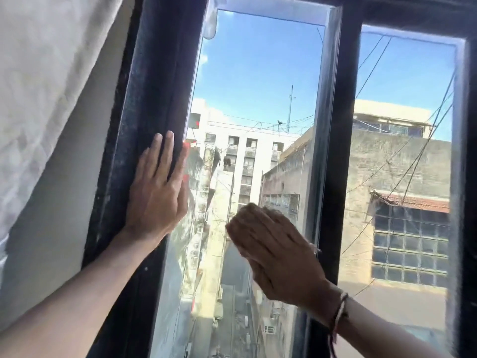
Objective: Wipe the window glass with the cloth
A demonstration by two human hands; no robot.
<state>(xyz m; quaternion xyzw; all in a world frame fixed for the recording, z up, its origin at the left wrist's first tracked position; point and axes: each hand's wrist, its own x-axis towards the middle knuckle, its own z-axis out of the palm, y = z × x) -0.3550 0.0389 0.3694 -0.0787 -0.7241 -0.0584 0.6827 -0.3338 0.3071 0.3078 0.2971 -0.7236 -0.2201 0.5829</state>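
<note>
Left hand [157, 192] lies flat and open, fingers spread narrow and pointing up, palm pressed on the dark window frame [144, 125] at the left edge of the pane; fingertips of the outer fingers overlap the glass edge. It holds nothing. Bare forearm runs down to the lower left corner.

Right hand [273, 251] is motion-blurred, flat against the window glass [258, 81] in the lower middle of the left pane, fingers together and pointing up-left. Cannot tell whether a cloth sits under the palm; no cloth shows clearly, only a small pale sliver at the hand's right edge near the frame. A thread bracelet [339, 313] wraps the right wrist, strands hanging down.

The glass is in a dark frame with 2 panes; a dark centre post [340, 151] splits them. Left pane looks smeared and hazy low on its left side, clearer higher up. Right pane [405, 81] is untouched by either hand.

A pale curtain [46, 73] hangs at the far left, just beside the frame. Through the glass: blue sky, pale buildings [247, 156], overhead wires, a narrow street far below.
</note>
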